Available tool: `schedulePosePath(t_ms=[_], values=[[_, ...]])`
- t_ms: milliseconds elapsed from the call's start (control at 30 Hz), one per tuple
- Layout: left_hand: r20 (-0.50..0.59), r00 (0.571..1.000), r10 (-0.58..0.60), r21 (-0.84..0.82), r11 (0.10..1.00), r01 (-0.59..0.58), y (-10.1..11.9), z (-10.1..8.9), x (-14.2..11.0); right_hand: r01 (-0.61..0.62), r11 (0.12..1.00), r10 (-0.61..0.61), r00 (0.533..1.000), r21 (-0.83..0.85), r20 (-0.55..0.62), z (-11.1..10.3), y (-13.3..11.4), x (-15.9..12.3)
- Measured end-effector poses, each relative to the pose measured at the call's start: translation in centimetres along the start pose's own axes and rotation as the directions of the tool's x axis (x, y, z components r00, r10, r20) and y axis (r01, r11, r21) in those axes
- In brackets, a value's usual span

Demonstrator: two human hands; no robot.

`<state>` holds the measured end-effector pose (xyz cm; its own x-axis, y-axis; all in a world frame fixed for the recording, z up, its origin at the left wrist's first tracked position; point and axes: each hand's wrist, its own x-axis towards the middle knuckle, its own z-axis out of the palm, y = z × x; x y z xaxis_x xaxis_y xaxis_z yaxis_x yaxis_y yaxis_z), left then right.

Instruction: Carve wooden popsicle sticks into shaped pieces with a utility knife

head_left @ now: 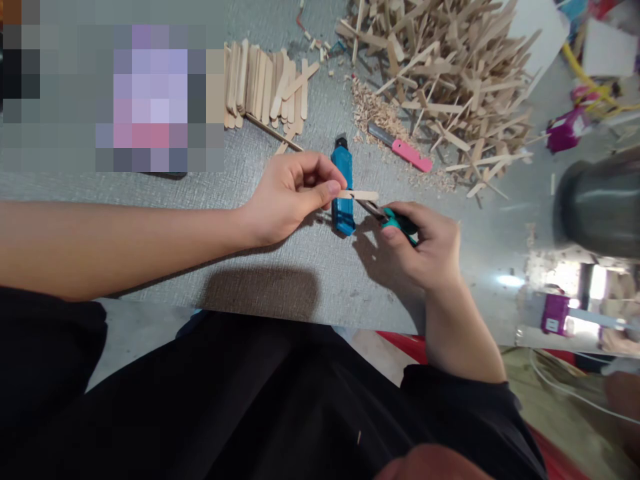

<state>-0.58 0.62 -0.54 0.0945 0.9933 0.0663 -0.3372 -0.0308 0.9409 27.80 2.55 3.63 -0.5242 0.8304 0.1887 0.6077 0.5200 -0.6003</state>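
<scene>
Craft sticks lie in a row at left; now the left hand, fingertips pinched, holds a wooden stick over a blue plastic tool. Teal-handled pliers sit at that stick, right hand's fingers curled round them. Next, a pink-handled knife, a loose stick heap, then a grey rounded vessel, contents unseen.

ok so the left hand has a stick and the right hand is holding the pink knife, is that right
The right hand is not holding the pink knife: the head view shows it gripping green pliers, while that knife lies on the table by the wood shavings. The left hand does have a stick.
</scene>
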Motion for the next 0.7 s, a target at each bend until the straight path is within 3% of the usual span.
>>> schedulePosePath(t_ms=[133,267,433,700], values=[[0.003,0.999,0.035,0.008,0.999,-0.035,-0.1,0.0,0.1,-0.140,0.978,0.126,0.987,0.152,0.097,-0.4,0.5,-0.3],[0.006,0.999,0.037,0.031,0.999,-0.037,-0.3,-0.1,0.1,-0.225,0.928,0.173,0.966,0.298,0.190,-0.7,0.8,-0.6],[0.053,0.996,0.065,0.027,0.997,-0.067,-0.2,-0.2,0.1,-0.290,0.863,0.177,0.940,0.414,0.291,-1.0,0.5,-0.6],[0.084,0.988,0.131,0.065,0.988,-0.137,-1.0,-0.4,0.0,-0.297,0.841,0.136,0.925,0.453,0.354,-1.4,0.3,-0.1]])
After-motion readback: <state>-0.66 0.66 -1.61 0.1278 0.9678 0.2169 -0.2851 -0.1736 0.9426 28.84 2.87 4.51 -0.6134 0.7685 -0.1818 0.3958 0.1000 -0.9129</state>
